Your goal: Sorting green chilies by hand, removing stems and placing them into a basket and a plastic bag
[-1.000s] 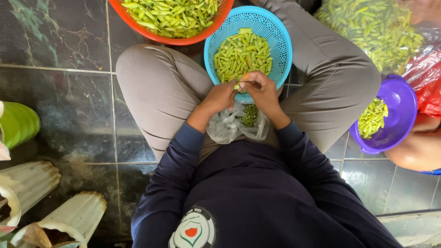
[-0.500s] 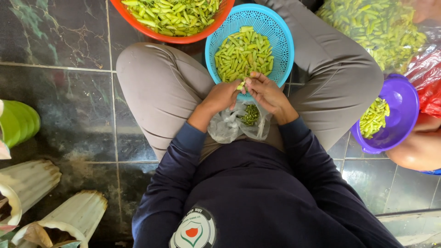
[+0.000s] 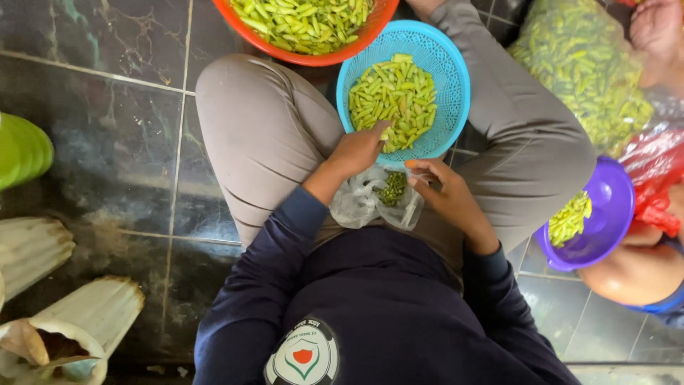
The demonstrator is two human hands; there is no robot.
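The person sat cross-legged on the dark tiled floor (image 3: pixel 107 142), and both hands worked right at the lap. The left hand (image 3: pixel 360 150) reached to the near rim of the blue basket (image 3: pixel 449 78) at twelve o'clock, its grip curled over the cut green chilli pieces (image 3: pixel 393 96) heaped inside; whether the fingers pinched a piece, I couldn't tell. The right hand (image 3: pixel 445 196) hovered just beside it, at about four o'clock from the basket, fingers loosely spread and nothing plainly between them. Between the two hands, in the lap, lay a crumpled clear plastic bag (image 3: pixel 370 203) with a small clump of darker green stems (image 3: pixel 392 189) in it.

Beyond the basket, at eleven o'clock, an orange basin (image 3: pixel 313 57) brimmed with whole green chillies. Out at two o'clock sat a large clear sack of chillies (image 3: pixel 581 68), with red plastic (image 3: pixel 655 171) beside it. At three o'clock a purple bowl (image 3: pixel 605 221) held a few more pieces, resting against another person's leg (image 3: pixel 634 274). Away at eight o'clock lay pale ribbed pots (image 3: pixel 78 321) on their sides.
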